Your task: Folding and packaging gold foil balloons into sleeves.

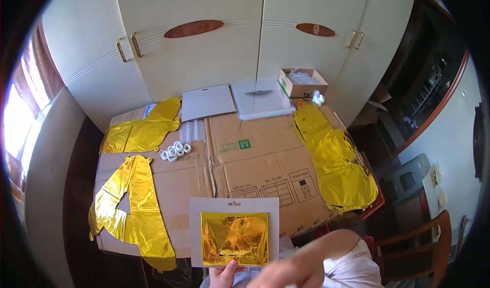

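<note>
In my left hand point(224, 276) is a light grey hang-hole card point(196, 237), pinched at its lower edge with the thumb on the front. A folded gold foil balloon point(235, 239) lies flat against the card and covers most of it. My right hand point(291, 273) is beside the card's lower right corner, blurred, its fingers partly cut off by the lower edge. Flat gold foil balloons lie about the table: one letter-like shape point(140, 186) at the near left, another point(140, 135) at the far left, and a long pile point(334, 160) along the right side.
Flattened cardboard point(265, 160) covers the table. Small white ribbon rolls point(173, 152) sit left of centre. Grey cards point(208, 102), a whitish plastic tray point(261, 100) and a small carton point(303, 84) with clear bags stand by the cabinets. A wooden chair point(444, 237) is at right.
</note>
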`<state>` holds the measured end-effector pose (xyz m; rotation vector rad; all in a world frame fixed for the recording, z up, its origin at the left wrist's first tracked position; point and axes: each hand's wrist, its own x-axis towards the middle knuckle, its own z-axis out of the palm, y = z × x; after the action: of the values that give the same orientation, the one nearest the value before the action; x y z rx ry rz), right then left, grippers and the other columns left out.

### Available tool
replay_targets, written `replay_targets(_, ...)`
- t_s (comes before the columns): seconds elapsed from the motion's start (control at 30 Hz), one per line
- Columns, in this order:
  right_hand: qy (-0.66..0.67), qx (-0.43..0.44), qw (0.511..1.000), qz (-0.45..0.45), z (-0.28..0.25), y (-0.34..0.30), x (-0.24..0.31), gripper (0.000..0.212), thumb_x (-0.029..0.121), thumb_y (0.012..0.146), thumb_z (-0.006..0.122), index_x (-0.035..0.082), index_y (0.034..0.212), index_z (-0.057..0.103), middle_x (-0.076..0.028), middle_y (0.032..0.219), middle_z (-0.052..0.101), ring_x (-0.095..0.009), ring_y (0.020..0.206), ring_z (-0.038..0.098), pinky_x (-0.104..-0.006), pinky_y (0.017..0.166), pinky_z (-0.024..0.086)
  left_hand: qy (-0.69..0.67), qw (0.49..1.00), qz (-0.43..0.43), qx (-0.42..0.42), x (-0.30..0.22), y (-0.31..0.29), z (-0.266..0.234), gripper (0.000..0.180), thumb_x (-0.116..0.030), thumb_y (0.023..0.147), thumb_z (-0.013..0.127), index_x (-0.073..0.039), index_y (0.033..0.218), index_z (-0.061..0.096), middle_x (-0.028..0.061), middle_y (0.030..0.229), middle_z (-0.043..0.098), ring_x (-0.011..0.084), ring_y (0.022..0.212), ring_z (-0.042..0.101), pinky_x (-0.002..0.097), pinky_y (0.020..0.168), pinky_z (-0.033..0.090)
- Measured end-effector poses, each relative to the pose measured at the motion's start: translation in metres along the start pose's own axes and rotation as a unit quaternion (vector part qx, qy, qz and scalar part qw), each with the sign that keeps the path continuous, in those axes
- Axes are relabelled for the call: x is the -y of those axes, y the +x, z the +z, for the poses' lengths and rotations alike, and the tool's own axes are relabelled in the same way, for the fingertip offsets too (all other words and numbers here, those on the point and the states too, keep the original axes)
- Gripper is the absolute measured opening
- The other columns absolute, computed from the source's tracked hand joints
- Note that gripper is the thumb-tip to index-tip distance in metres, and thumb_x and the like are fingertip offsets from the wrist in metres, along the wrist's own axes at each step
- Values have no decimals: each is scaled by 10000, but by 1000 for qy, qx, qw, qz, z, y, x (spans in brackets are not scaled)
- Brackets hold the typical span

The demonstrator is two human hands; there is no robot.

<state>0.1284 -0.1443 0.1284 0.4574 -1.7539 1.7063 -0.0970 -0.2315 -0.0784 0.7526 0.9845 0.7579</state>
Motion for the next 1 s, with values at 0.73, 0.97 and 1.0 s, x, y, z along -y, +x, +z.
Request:
replay_targets(0.73, -820, -215, 389, 360, -340, -153, -19, 93, 169, 837, 600, 128, 824, 682, -33, 847, 691, -248, 850, 667, -411, 748, 539, -67, 990, 94, -84, -15, 16, 8, 266, 49, 936, 553, 0, 1194, 517, 122, 1073, 626, 202, 865, 645, 344, 679, 594)
replay_targets(0.97, -846, -157, 380, 340, -290, -158, -30, 126, 166, 824, 634, 110, 865, 739, -43, 862, 707, -225, 853, 669, -393, 774, 527, -52, 989, 112, -80, -30, 8, 22, 229, 36, 932, 572, 18, 1160, 572, 111, 1053, 649, 195, 875, 648, 317, 708, 572)
replay_targets(1.0, -843, -163, 391, 333, -277, -155, -33, 125, 164, 824, 635, 106, 863, 739, -44, 860, 707, -225, 849, 668, -393, 777, 527, -47, 989, 116, -78, -35, 6, 24, 212, 34, 931, 576, 21, 1143, 585, 104, 1039, 654, 188, 873, 647, 311, 708, 564)
